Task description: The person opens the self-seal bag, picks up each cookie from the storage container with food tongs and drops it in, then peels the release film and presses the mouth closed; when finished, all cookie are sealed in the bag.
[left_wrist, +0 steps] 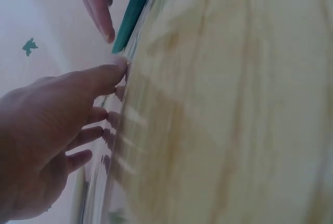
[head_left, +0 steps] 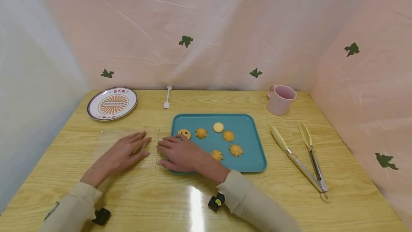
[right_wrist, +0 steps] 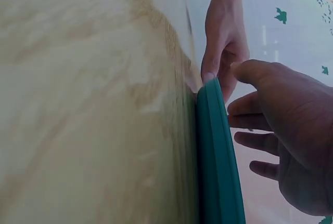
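Note:
My left hand (head_left: 123, 154) rests on a thin clear plastic sheet or bag (head_left: 151, 162) lying on the table, its fingers loosely extended. The plastic is nearly invisible, so I cannot tell its exact kind. Over the left edge of a teal tray (head_left: 249, 164) is my right hand (head_left: 185, 155), fingertips reaching the plastic's right edge. In the right wrist view its fingers are spread and grip nothing. On the tray lie several swirl cookies (head_left: 236, 150), a plain round cookie (head_left: 218, 127) and a face-patterned cookie (head_left: 184, 133), partly covered by the right hand.
A patterned plate (head_left: 112, 104) sits at the back left, with a small white spatula-like tool (head_left: 167, 97) to its right. To the tray's right are a pink mug (head_left: 280, 100) and spread tongs (head_left: 300, 164). Pink cloth (head_left: 135, 38) hangs behind the wooden table (head_left: 154, 203).

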`<state>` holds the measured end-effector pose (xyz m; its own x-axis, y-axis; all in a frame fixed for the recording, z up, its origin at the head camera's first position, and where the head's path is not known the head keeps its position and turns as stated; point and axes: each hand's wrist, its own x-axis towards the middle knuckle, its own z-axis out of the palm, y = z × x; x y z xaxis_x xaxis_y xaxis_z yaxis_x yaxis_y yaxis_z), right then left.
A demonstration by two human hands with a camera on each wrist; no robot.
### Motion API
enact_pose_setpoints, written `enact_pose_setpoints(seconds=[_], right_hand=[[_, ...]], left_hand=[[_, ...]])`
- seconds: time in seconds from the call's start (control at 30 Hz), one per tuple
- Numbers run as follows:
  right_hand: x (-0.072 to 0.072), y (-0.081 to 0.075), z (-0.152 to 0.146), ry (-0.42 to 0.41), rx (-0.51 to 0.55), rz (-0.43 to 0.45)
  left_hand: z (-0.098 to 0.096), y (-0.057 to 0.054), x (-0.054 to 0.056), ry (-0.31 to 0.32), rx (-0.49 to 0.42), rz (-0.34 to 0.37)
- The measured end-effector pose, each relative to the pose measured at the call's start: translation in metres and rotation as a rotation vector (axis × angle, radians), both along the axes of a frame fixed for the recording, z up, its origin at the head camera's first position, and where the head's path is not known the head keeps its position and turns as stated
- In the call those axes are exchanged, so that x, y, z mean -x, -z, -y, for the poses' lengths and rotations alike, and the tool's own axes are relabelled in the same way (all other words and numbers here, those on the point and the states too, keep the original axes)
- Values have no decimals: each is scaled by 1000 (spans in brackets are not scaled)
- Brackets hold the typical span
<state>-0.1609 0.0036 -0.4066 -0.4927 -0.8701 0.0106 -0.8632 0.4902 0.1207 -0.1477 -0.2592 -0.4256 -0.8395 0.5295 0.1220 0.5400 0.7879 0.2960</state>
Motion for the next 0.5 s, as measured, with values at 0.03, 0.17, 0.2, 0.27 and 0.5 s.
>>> enact_pose_setpoints(seconds=[0.03,0.17,0.2,0.27,0.5], right_hand=[[0,1,2,3,-13,-4],[-1,3,8,14,-52,-18],[-1,4,9,18,-59,-21],[-1,5,11,24,-69,-29],[-1,7,16,37,-97,-63]], left_hand=[[0,1,0,7,1,-3],[2,2,0,11,4,-7],[2,2,0,11,5,-12],[2,3,0,14,2,-24],[4,6,0,0,1,-19]])
